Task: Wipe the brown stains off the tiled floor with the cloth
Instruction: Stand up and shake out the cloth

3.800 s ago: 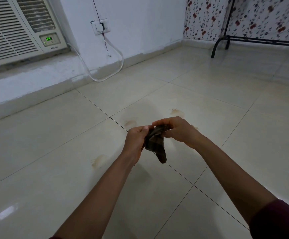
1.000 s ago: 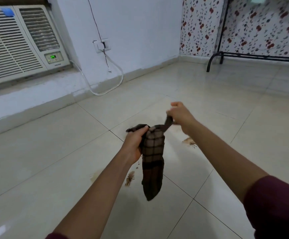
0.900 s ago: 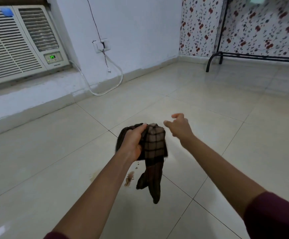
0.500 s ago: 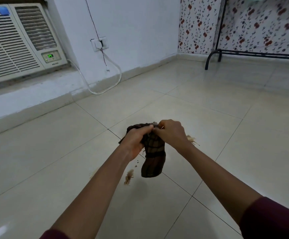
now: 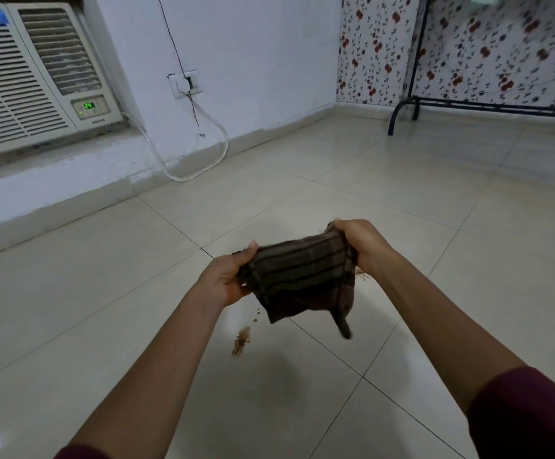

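- Up above the tiled floor [image 5: 302,200], both bare hands hold a dark brown checked cloth [image 5: 299,276] stretched between them, clear of the tiles.
- Left hand [image 5: 228,276]: its grip is pinched onto the cloth's left edge, thumb on top and fingers curled under the fabric.
- Right hand [image 5: 362,241]: its grip is closed in a fist around the cloth's upper right corner, which bunches there.
- One loose corner of the cloth hangs down below the right hand, not touching the floor.
- A brown stain [image 5: 241,341] lies on the tile beneath the left side of the cloth, with small specks just above it.
- More brown specks [image 5: 362,276] show on the floor beside the right wrist.
- A window air conditioner [image 5: 34,77] sits in the wall at the far left, its green display reading 24.
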